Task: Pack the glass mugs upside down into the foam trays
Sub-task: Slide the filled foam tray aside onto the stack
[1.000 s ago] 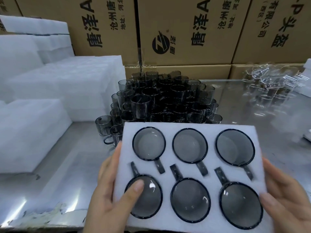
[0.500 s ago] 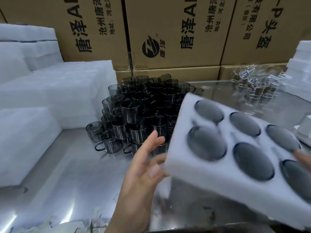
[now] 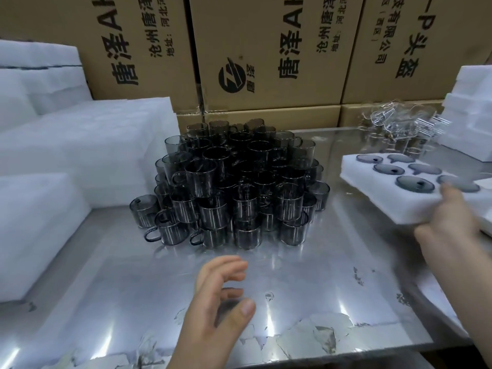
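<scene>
1. Just ahead of the left hand (image 3: pixel 215 296), past a strip of bare steel table (image 3: pixel 106 275), stands the heap of smoky glass mugs (image 3: pixel 239 182). They are stacked in layers, and most stand upright.
2. The left hand holds nothing. Its fingers are relaxed and slightly apart, with the thumb out to the right, and it hovers just over the table top.
3. The right hand (image 3: pixel 450 222) grips the near edge of a foam tray (image 3: pixel 394 206). Its thumb lies over the top face, and the fingers underneath are hidden.
4. From that hand the tray stretches away and to the left. Six packed mugs (image 3: pixel 388 169) sit base up in its pockets, in two rows of three. Whether the tray's far end rests on anything cannot be told.
5. Beyond the right hand and the tray lie some clear glass pieces (image 3: pixel 399 126), blurred, with white foam blocks (image 3: pixel 468 115) to their right.
6. Well to the left of the left hand are foam stacks (image 3: pixel 80 145). Printed cardboard boxes (image 3: pixel 266 49) rise behind the heap.
</scene>
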